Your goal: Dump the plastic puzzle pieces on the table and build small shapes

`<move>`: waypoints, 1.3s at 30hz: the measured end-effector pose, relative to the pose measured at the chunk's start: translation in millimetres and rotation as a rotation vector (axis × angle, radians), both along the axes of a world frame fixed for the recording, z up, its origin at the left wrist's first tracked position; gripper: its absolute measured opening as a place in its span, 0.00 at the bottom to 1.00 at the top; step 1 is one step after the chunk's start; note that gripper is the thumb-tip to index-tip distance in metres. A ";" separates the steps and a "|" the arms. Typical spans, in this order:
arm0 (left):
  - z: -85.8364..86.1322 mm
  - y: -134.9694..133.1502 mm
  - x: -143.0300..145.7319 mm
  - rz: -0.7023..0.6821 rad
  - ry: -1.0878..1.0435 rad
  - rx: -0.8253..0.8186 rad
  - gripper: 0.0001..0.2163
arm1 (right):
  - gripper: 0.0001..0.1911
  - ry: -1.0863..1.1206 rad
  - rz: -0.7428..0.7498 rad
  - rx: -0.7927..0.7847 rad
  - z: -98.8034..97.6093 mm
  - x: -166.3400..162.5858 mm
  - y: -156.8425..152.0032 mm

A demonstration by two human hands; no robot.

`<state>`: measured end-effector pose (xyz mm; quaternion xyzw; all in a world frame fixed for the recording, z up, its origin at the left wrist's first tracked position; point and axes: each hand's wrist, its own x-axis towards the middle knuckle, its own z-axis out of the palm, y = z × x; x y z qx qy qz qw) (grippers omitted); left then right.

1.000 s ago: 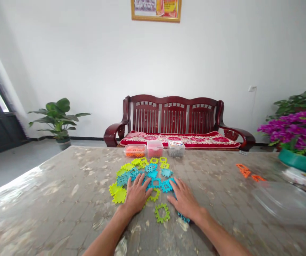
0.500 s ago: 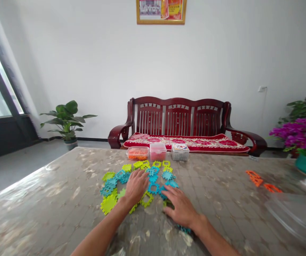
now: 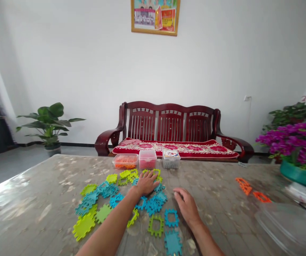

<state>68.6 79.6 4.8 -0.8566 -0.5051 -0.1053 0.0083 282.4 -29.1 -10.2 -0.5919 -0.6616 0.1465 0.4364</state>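
Observation:
Several flat interlocking plastic tiles, blue (image 3: 154, 204) and lime green (image 3: 84, 226), lie scattered on a marbled table (image 3: 35, 209). My left hand (image 3: 146, 182) rests flat, fingers spread, on tiles at the far side of the pile, near a yellow-green tile (image 3: 156, 173). My right hand (image 3: 187, 207) lies palm down on the bare table just right of the pile, fingers loosely curved, holding nothing. A green frame tile (image 3: 156, 225) and a blue frame tile (image 3: 171, 218) sit beside its wrist.
Three small lidded tubs stand at the table's far edge: orange (image 3: 125, 161), red (image 3: 147, 159), clear (image 3: 171, 158). Orange tiles (image 3: 245, 186) lie to the right. A clear lid (image 3: 288, 222) and purple flowers in a green pot (image 3: 300, 170) are at the right. A wooden bench (image 3: 170, 129) stands behind.
My left hand slid farther across the pile toward the tubs, and my right hand moved off the tiles to bare table. The tiles have spread out wider, more toward me and the left.

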 end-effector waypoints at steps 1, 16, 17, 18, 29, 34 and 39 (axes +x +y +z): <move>-2.0 -1.0 -1.4 -0.003 0.006 0.001 0.22 | 0.19 -0.002 -0.001 0.000 0.5 -0.7 0.7; 22.7 -99.4 -43.6 0.006 0.052 -0.009 0.26 | 0.18 0.047 0.004 -0.020 4.4 0.0 1.5; 23.1 -110.3 -42.2 -0.020 0.037 -0.013 0.28 | 0.18 0.052 0.007 -0.017 4.6 0.3 1.7; 22.4 -121.1 -40.0 -0.063 0.020 -0.024 0.29 | 0.18 0.057 0.012 -0.014 4.7 0.6 2.0; -3.2 -162.0 -12.0 -0.045 -0.080 -0.078 0.32 | 0.25 0.089 0.031 -0.009 -1.2 2.3 6.7; 3.7 -159.0 -28.5 0.007 -0.069 -0.048 0.29 | 0.26 0.051 0.026 -0.033 0.8 0.8 7.0; 14.3 -158.1 -43.4 -0.070 -0.043 -0.078 0.29 | 0.26 0.029 0.027 -0.023 1.2 0.1 9.0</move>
